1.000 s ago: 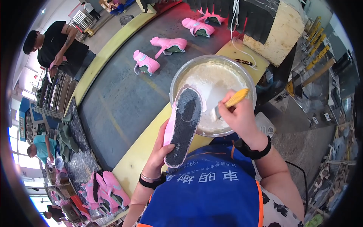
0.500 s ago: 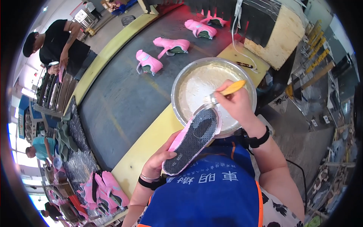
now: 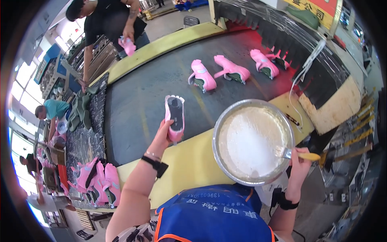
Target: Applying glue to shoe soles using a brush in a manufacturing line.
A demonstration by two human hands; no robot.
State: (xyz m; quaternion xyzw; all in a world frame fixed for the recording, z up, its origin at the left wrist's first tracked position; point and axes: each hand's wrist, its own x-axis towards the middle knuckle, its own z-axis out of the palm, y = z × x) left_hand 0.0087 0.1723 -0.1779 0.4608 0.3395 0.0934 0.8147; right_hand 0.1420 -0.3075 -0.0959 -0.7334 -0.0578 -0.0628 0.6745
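Note:
My left hand (image 3: 164,131) grips a pink shoe upper (image 3: 179,131) by its near end, held above the dark conveyor belt with its dark grey sole side facing me. My right hand (image 3: 298,165) is closed on the yellow handle of a brush (image 3: 309,156). The brush's pale bristles rest at the right side inside a round metal basin (image 3: 216,155), which contains a white, creamy liquid (image 3: 248,141). Several other pink shoe uppers (image 3: 202,76) lie on the belt beyond, toward the red-lit machine opening.
The conveyor belt (image 3: 141,101) runs between yellow side boards (image 3: 189,161) into a curtained machine (image 3: 278,36). More pink uppers (image 3: 105,183) are heaped at the lower left. Across the belt a person in black (image 3: 111,22) holds a pink upper. A white cable (image 3: 296,80) hangs near the basin.
My left hand has carried the upper away from the basin, out over the belt. My right hand has drawn the brush back to the basin's right side. The view has shifted left.

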